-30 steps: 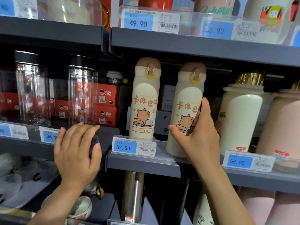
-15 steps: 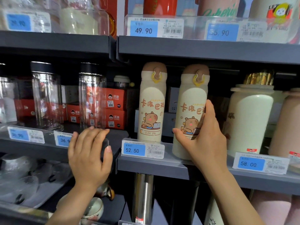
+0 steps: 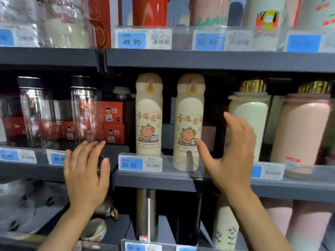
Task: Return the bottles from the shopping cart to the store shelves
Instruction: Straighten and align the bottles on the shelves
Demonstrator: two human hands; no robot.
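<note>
Right hand spread open beside cartoon bottle, left hand relaxed, white flask behind.

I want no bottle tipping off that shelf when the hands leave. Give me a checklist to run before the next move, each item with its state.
1. Right hand off the right capybara bottle, fingers spread: ok.
2. That bottle upright: ok.
3. Its base fully back from the shelf edge: cannot tell; it stands nearer the front than the left capybara bottle.
4. Label facing forward, matching its twin: ok.
5. Left hand free: ok; it rests flat on the neighbouring shelf.
6. Gap to the cream flask on the right: ok, not touching.
</note>
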